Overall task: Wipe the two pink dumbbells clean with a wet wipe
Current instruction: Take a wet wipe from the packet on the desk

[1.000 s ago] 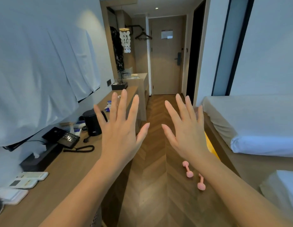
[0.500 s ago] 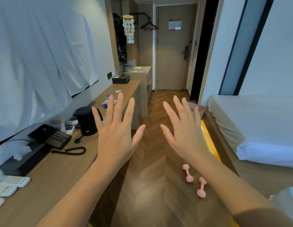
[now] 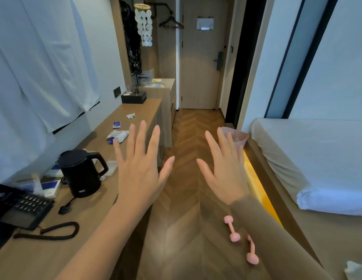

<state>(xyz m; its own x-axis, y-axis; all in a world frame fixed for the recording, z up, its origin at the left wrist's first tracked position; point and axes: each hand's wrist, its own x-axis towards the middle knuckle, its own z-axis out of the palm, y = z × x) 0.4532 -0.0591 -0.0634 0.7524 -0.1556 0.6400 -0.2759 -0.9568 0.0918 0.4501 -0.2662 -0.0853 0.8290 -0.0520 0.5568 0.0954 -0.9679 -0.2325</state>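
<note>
Hands raised and spread, gripping nothing.
You are standing over the two pink dumbbells on the wooden floor [image 3: 186, 249]: the nearer dumbbell [image 3: 252, 253] is lying with its far end hidden behind your right sleeve [image 3: 267, 239], and the farther dumbbell [image 3: 231, 228] is lying just beside it, not touching. You are holding your left hand [image 3: 141, 172] and right hand [image 3: 226, 168] up side by side, backs toward you, fingers straight and fanned. On the desk [image 3: 44, 249] at your left a telephone [image 3: 20, 205] and a black kettle [image 3: 81, 172] are sitting; beyond them a white wipe pack [image 3: 118, 136] is lying, well apart from the dumbbells. A pink bin [image 3: 239, 138] is standing beside the bed [image 3: 307, 150].
</note>
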